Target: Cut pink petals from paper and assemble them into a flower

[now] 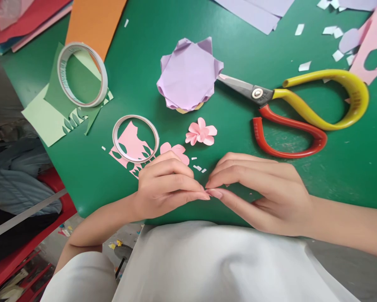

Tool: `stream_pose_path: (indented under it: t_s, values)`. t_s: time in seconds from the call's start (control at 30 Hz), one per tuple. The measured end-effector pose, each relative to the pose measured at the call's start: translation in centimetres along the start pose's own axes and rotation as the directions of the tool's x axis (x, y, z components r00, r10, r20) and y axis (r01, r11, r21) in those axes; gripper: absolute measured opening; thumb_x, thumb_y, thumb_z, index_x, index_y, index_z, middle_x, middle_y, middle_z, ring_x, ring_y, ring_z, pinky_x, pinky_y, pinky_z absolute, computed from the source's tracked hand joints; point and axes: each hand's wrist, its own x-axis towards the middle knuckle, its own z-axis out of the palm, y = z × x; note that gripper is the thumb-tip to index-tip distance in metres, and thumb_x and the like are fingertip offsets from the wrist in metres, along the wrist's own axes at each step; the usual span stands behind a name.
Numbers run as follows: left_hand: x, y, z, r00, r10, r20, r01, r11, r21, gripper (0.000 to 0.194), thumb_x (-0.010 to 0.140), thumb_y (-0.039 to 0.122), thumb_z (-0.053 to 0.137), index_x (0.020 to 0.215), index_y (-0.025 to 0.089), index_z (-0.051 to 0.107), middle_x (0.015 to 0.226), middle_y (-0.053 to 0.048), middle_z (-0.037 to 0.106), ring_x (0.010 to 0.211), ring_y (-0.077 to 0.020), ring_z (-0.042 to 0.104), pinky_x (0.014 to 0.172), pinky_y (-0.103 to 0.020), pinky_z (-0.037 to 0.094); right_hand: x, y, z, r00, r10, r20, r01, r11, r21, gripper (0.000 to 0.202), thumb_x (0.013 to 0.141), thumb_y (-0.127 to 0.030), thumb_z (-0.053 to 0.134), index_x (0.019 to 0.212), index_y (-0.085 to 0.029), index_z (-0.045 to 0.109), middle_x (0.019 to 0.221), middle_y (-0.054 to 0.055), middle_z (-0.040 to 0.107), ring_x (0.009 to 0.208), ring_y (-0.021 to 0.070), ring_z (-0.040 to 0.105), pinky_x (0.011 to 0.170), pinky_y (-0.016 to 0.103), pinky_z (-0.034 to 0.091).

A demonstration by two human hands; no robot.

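My left hand (168, 182) and my right hand (260, 188) meet at the fingertips near the table's front edge. Both are closed in a pinch. Whatever lies between the tips is too small to make out. Just beyond my left hand lies a flat pink paper flower (180, 153), partly covered by its fingers. A layered pink paper flower (201, 131) rests a little farther off. Behind it sits a folded lilac paper piece (190, 75) with yellow showing beneath. Small white scraps (197, 167) lie between the hands and the flowers.
Scissors (257, 93) with yellow and red handles lie at right. Two tape rolls (60, 75) (114, 136) sit on cut green and pink paper at left. Orange paper (94, 25), lilac sheets (254, 12) and pink offcuts (369, 50) lie toward the green table's (134, 84) far side.
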Motion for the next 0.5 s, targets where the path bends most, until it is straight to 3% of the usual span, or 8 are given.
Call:
stream_pose_path:
  t_s: [0.27,0.37,0.5]
  values:
    - [0.0,0.1,-0.1,0.999,0.033,0.000,-0.033,0.999,-0.010,0.009,0.091,0.020,0.072,0.084,0.018,0.069,0.070,0.002,0.065,0.061,-0.0088,0.058,0.059,-0.025,0.053,-0.1,0.2,0.0,0.999,-0.015,0.029,0.016,0.999,-0.047,0.010,0.095,-0.008,0.058,0.096,-0.018,0.061,0.081,0.004,0.067,0.076,0.0141,0.062,0.070,0.029,0.054]
    - [0.2,0.3,-0.5,0.998,0.069,0.014,-0.070,0.988,0.140,0.011,0.089,0.021,0.075,0.082,0.017,0.068,0.068,0.002,0.069,0.060,-0.0099,0.061,0.056,-0.025,0.052,-0.2,-0.1,-0.2,0.999,-0.033,0.017,0.035,0.992,-0.124,0.015,0.094,-0.005,0.057,0.097,-0.019,0.060,0.083,0.004,0.066,0.077,0.0147,0.062,0.069,0.029,0.055]
    - [0.5,0.4,-1.4,0.965,0.252,0.067,-0.257,0.876,0.409,0.015,0.084,0.026,0.081,0.085,0.014,0.071,0.066,0.000,0.072,0.056,-0.0130,0.061,0.048,-0.028,0.045,-0.1,-0.4,-0.4,0.995,-0.101,-0.014,0.091,0.943,-0.321,0.021,0.090,-0.001,0.058,0.097,-0.021,0.058,0.083,0.005,0.064,0.075,0.0170,0.062,0.066,0.032,0.055]
